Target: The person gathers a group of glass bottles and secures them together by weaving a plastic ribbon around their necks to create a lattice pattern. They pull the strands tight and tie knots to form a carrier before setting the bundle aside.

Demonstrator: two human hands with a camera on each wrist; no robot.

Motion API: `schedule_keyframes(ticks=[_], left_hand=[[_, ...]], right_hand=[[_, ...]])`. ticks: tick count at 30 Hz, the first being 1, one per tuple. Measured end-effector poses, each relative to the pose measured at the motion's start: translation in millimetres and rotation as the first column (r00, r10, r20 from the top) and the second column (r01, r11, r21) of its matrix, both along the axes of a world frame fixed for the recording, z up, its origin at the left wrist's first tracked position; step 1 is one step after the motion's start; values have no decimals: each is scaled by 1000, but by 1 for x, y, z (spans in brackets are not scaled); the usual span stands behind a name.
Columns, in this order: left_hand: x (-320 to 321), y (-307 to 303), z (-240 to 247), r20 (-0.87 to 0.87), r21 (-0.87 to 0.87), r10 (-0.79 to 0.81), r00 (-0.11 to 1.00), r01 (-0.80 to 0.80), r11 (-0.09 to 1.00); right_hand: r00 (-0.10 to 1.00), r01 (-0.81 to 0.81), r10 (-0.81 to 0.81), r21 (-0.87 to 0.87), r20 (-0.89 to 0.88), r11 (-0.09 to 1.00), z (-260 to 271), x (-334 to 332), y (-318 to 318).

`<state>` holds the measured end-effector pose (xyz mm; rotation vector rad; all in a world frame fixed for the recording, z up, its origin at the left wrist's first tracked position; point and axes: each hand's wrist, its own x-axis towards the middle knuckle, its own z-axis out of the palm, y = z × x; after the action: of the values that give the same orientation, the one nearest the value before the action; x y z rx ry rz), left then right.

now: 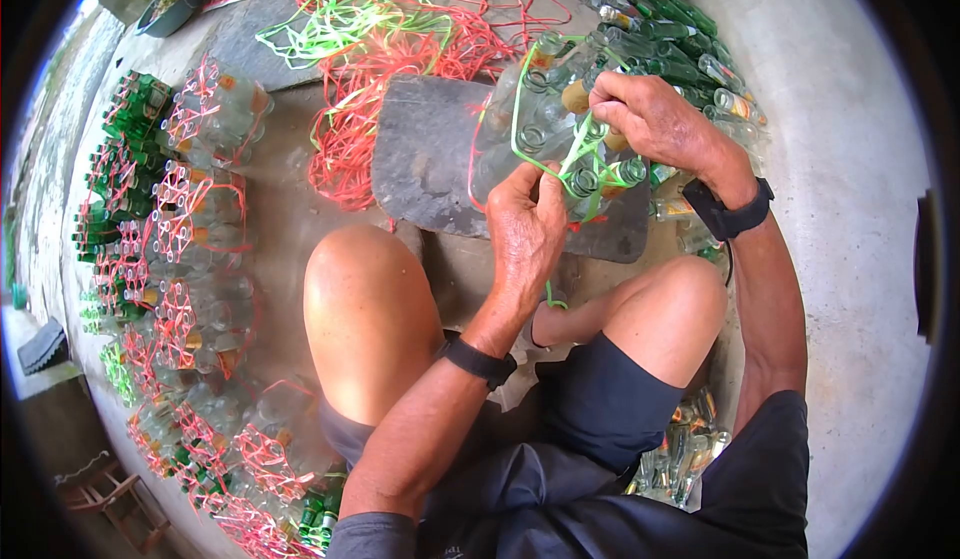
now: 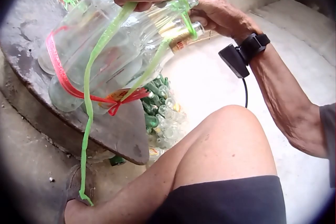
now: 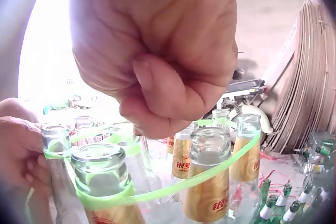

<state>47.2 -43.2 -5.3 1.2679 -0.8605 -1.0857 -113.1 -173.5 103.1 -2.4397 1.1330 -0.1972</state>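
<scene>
A bundle of clear glass bottles [image 2: 110,77], some with gold neck labels, stands on a dark slab [image 1: 425,149]. Green plastic strapping [image 3: 184,186] runs round the bottle necks, and a red strap [image 2: 59,69] circles the bodies lower down. My left hand [image 1: 528,221] pinches the green strapping at the near side of the necks; a loose tail drops from it towards the foot. Above the bottle mouths, my right hand [image 1: 655,124] has its fingers curled tightly where green strands cross the bundle's middle. The strand inside its grip is hidden by the fingers.
Tangled red strapping [image 1: 350,149] and green strapping [image 1: 395,19] lie beyond the slab. Strapped bottle bundles [image 1: 200,219] line the left side. Loose green bottles [image 1: 665,29] are heaped at the right, beside a pale wall [image 1: 830,159]. Bent knees flank the near side.
</scene>
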Motion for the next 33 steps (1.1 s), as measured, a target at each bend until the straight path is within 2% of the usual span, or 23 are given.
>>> schedule_keyframes(ticks=[4, 6, 8, 12, 14, 18, 20, 21, 22, 23, 26, 29, 33], left_hand=[[1, -1, 2, -4, -4, -3, 1000, 3, 1000], [0, 1, 8, -86, 12, -1, 996, 2, 1000], [0, 1, 8, -82, 5, -2, 997, 3, 1000], [1, 1, 10, -68, 19, -2, 998, 3, 1000], [-1, -1, 5, -73, 9, 11, 997, -10, 1000], [0, -1, 4, -44, 9, 17, 999, -17, 1000], [0, -1, 4, -60, 5, 26, 998, -26, 1000], [1, -1, 4, -76, 1, 36, 996, -36, 999], [2, -1, 3, -75, 0, 36, 997, -36, 999], [5, -2, 0, -53, 3, 24, 998, -24, 1000], [10, -1, 2, -15, 16, 14, 1000, -13, 1000], [12, -1, 4, 9, 25, 22, 1000, -22, 999], [15, 0, 2, 52, 18, 14, 999, -15, 1000]], right_hand=[[999, -14, 13, 19, 42, 1000, -9, -1, -6], [998, -22, 21, 22, 56, 1000, -10, 0, -10], [999, -45, 45, -5, -11, 999, -8, 3, -12], [998, -43, 44, -47, 33, 998, -9, 5, -10], [998, -20, 19, -13, -55, 1000, -4, 8, -10], [995, -35, 31, -47, -91, 998, -8, 7, -11], [991, -133, 131, -70, -30, 989, -14, 2, -16], [991, -133, 131, -71, -30, 989, -10, 5, -13], [999, 5, 0, 125, -44, 992, -3, 10, -9], [989, 145, -125, 313, -84, 939, 1, 12, -7], [988, 138, -152, 385, 5, 913, -4, 10, -5], [990, 138, -130, 404, -47, 904, -2, 9, -5], [990, 130, -142, 386, 4, 913, -5, 8, -4]])
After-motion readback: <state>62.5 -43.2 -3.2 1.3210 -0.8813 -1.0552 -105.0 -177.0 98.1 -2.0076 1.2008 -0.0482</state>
